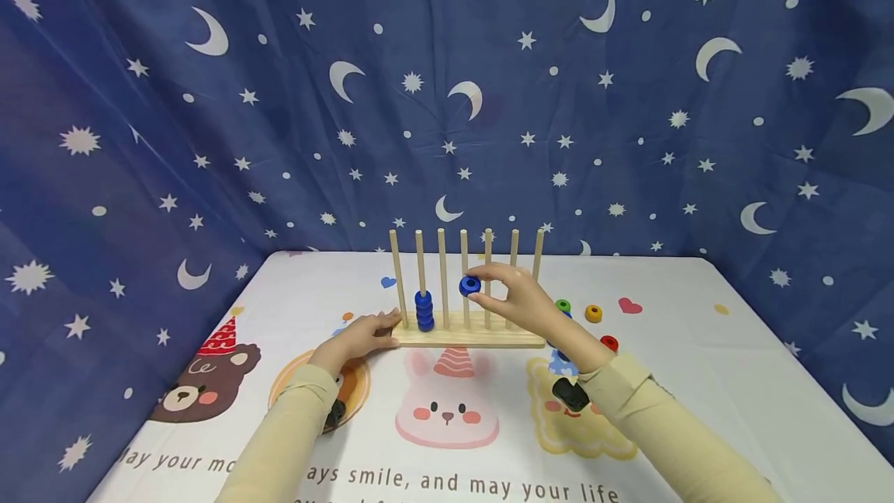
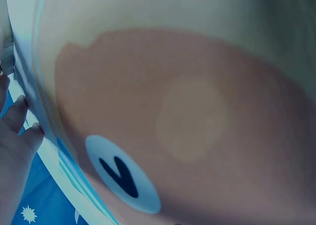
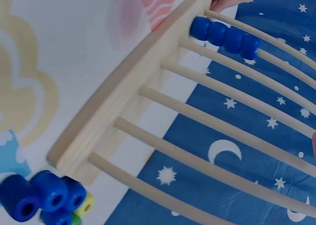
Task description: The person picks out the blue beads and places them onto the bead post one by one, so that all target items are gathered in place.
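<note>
One blue bead point(image 1: 469, 293) is pinched in the grip of the right hand point(image 1: 518, 298), thumb and fingertips parted only by its width. From the head view it covers part of the fourth peg point(image 1: 464, 253) of the wooden rack point(image 1: 466, 339), below the peg tops; its hole faces the camera, so its axis runs roughly across the upright pegs. Four stacked beads point(image 1: 424, 312) ring the second peg point(image 1: 421, 264), leftward. The left hand point(image 1: 358, 336) pinches the rack's near left end, well apart from the held bead.
</note>
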The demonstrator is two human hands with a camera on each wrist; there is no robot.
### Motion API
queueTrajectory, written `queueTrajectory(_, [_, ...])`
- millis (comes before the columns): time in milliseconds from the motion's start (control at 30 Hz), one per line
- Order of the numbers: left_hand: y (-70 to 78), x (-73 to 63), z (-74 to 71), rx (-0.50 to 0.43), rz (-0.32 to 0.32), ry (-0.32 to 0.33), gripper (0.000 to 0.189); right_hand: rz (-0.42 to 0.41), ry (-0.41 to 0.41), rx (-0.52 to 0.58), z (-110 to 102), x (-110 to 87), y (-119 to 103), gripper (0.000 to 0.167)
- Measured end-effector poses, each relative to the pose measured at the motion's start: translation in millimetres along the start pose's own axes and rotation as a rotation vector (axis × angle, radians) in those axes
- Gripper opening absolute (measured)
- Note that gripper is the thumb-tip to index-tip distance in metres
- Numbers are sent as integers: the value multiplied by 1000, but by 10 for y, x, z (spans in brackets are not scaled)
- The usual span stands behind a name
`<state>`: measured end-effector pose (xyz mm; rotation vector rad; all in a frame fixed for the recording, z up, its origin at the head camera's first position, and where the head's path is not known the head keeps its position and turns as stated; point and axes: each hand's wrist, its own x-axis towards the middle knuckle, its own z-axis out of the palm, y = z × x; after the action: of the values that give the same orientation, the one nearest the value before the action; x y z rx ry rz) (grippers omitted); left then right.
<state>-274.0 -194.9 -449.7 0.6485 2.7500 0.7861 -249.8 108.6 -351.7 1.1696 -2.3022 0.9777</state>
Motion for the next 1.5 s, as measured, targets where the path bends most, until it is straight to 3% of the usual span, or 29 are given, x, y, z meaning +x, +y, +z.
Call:
queueTrajectory(333, [-13, 13, 92, -15, -22, -4, 58, 56, 24, 11, -44, 159, -43, 34])
queueTrajectory(867, [-46, 8, 8, 51, 19, 24, 58, 26, 39, 34, 6, 583, -99, 32])
queueTrajectory(1133, [-14, 18, -12, 26, -22, 24, 60, 51, 51, 28, 21, 762, -160, 32])
queueTrajectory(1500, [23, 19, -12, 29, -24, 21, 60, 90, -10, 20, 36, 898, -156, 35])
